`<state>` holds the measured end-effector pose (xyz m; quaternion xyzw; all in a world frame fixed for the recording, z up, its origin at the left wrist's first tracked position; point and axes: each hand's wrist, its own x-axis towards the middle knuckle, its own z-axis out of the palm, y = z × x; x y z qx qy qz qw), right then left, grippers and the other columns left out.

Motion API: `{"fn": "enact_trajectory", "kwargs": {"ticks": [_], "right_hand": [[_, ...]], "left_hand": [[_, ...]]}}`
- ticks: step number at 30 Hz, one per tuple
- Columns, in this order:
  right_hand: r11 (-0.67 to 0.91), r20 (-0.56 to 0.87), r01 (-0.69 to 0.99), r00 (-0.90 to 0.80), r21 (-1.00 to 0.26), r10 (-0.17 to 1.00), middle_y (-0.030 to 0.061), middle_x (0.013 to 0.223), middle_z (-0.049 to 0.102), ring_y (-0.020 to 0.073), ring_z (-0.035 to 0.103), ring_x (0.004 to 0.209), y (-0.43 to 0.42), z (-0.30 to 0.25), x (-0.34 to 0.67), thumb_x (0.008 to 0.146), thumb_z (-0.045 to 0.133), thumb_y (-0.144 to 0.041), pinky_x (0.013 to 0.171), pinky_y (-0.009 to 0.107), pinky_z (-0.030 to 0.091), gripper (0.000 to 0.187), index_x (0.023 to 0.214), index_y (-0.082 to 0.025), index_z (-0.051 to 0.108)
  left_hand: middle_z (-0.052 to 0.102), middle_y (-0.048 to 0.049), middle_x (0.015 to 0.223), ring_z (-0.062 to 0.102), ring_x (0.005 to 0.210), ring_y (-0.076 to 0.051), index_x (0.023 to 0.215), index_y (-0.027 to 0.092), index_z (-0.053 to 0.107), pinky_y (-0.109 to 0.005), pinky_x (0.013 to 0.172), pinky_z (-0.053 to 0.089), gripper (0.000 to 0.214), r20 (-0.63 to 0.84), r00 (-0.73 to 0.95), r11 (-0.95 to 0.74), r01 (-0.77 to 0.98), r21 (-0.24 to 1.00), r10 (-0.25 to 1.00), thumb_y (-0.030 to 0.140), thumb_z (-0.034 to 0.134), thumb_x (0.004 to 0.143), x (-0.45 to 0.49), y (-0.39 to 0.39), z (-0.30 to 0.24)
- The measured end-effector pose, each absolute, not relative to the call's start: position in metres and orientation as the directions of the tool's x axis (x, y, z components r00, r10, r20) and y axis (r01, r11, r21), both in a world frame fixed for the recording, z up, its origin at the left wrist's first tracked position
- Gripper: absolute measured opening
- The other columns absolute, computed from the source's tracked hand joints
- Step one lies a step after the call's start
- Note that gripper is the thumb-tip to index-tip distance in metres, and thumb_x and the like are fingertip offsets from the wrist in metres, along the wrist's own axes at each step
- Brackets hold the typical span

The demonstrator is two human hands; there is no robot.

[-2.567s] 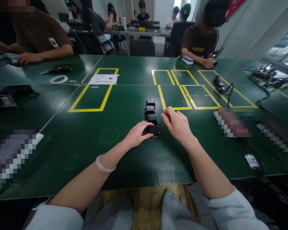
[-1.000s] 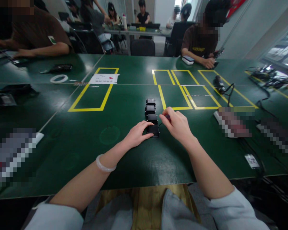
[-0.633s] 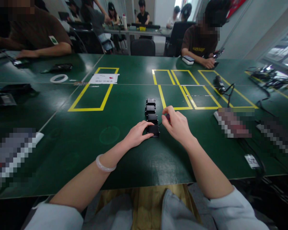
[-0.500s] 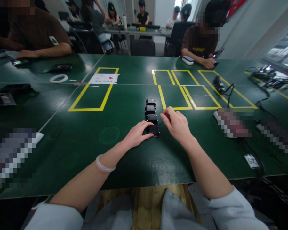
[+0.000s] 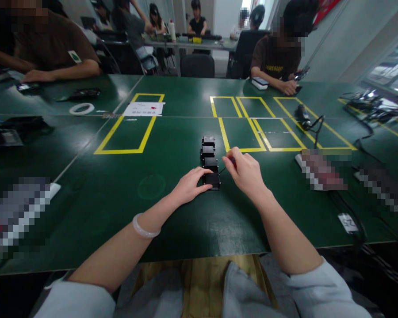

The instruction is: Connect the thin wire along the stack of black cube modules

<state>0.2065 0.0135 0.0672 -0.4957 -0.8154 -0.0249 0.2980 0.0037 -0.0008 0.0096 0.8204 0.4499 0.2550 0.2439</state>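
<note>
Several black box-shaped parts stand in a row on the green table, running away from me. The nearest black block (image 5: pixel 212 179) is held at its left side between the thumb and fingers of my left hand (image 5: pixel 189 185). My right hand (image 5: pixel 243 170) is closed around the handle of a small screwdriver (image 5: pixel 222 170). Its thin dark shaft points left, to the right side of that block. Most of the handle is hidden by my fingers. Just beyond lie the second block (image 5: pixel 210 162), a third block (image 5: pixel 208 150) and the farthest block (image 5: pixel 208 140).
Yellow tape outlines (image 5: pixel 247 150) mark the green table (image 5: pixel 119 221). A white paper sheet (image 5: pixel 144 108) and a tape roll (image 5: pixel 82 108) lie to the left. A black device (image 5: pixel 302 117) with a cable stands at right. People sit across the table, a co-worker's hand (image 5: pixel 289 87) among them.
Both hands stay almost in place. The fingers of my right hand have shifted very slightly around the screwdriver; the blocks have not visibly moved.
</note>
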Motion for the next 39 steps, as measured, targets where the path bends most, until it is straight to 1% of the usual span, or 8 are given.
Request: {"fn": "enact_trajectory", "kwargs": {"ticks": [5,12,19,24,26,31,34,39], "right_hand": [[0.5,0.498,0.829,-0.332,-0.25,0.801,0.0007,0.07,0.059,0.0139,0.049,0.059,0.0122,0.0684,0.2058,0.091,0.038,-0.027,0.064,0.027,0.032,0.015,0.094,-0.02,0.051],[0.524,0.496,0.813,-0.356,-0.253,0.792,0.0014,0.07,0.06,0.013,0.048,0.058,0.0124,0.0694,0.2064,0.095,0.036,-0.04,0.064,0.027,0.032,0.026,0.083,-0.021,0.05],[0.509,0.472,0.81,-0.341,-0.292,0.813,0.0005,0.07,0.059,0.0141,0.05,0.061,0.0115,0.0693,0.206,0.092,0.037,-0.029,0.064,0.027,0.034,0.016,0.097,-0.021,0.05],[0.527,0.478,0.804,-0.361,-0.276,0.801,0.0011,0.071,0.059,0.0136,0.049,0.061,0.0122,0.0684,0.2069,0.096,0.031,-0.039,0.065,0.027,0.033,0.028,0.087,-0.021,0.05],[0.517,0.488,0.812,-0.348,-0.27,0.801,0.001,0.069,0.058,0.0135,0.048,0.059,0.0128,0.0681,0.2071,0.097,0.029,-0.039,0.064,0.027,0.032,0.03,0.085,-0.021,0.05],[0.506,0.503,0.816,-0.325,-0.278,0.801,0.0008,0.07,0.058,0.0139,0.047,0.059,0.0118,0.0691,0.2066,0.09,0.037,-0.026,0.064,0.027,0.032,0.014,0.09,-0.021,0.05],[0.518,0.495,0.806,-0.34,-0.285,0.8,0.0001,0.07,0.058,0.0142,0.048,0.06,0.0106,0.0701,0.2064,0.088,0.039,-0.025,0.065,0.027,0.033,0.012,0.091,-0.021,0.05],[0.514,0.506,0.812,-0.331,-0.277,0.797,0.0013,0.07,0.06,0.0139,0.048,0.059,0.0124,0.0687,0.2065,0.095,0.033,-0.036,0.064,0.028,0.033,0.025,0.085,-0.021,0.05]], "left_hand": [[0.059,-0.0059,0.115,0.055,0.11,-0.024,0.12,0.024,0.054,-0.037,0.094,0.044,0.036,0.202,0.465,-0.478,0.613,0.628,0.862,0.033,0.059,0.086,0.0029,-0.0013,0.0085],[0.059,-0.0062,0.115,0.055,0.11,-0.024,0.12,0.023,0.054,-0.038,0.094,0.043,0.036,0.202,0.465,-0.478,0.611,0.631,0.862,0.033,0.059,0.086,0.0032,-0.0006,0.0091],[0.059,-0.0059,0.115,0.056,0.109,-0.024,0.119,0.024,0.055,-0.038,0.094,0.044,0.035,0.196,0.461,-0.47,0.61,0.638,0.865,0.034,0.059,0.086,0.0037,-0.0017,0.0107],[0.059,-0.0058,0.116,0.055,0.111,-0.024,0.119,0.023,0.054,-0.037,0.095,0.043,0.035,0.193,0.468,-0.473,0.608,0.638,0.862,0.032,0.059,0.086,0.0042,-0.0016,0.0113],[0.058,-0.0061,0.117,0.054,0.112,-0.024,0.12,0.023,0.054,-0.037,0.096,0.043,0.035,0.196,0.469,-0.475,0.607,0.637,0.861,0.033,0.059,0.086,0.0042,-0.0013,0.0106],[0.058,-0.0059,0.116,0.055,0.111,-0.024,0.12,0.023,0.053,-0.037,0.095,0.043,0.036,0.198,0.468,-0.476,0.606,0.637,0.861,0.033,0.058,0.086,0.0033,-0.0012,0.0092],[0.058,-0.0057,0.117,0.055,0.111,-0.024,0.12,0.024,0.054,-0.037,0.095,0.043,0.035,0.196,0.465,-0.472,0.607,0.639,0.863,0.033,0.058,0.086,0.0032,-0.0015,0.0099],[0.058,-0.0063,0.116,0.055,0.111,-0.025,0.12,0.024,0.054,-0.038,0.095,0.043,0.036,0.192,0.467,-0.472,0.609,0.637,0.863,0.034,0.058,0.086,0.004,-0.0019,0.012]]}}
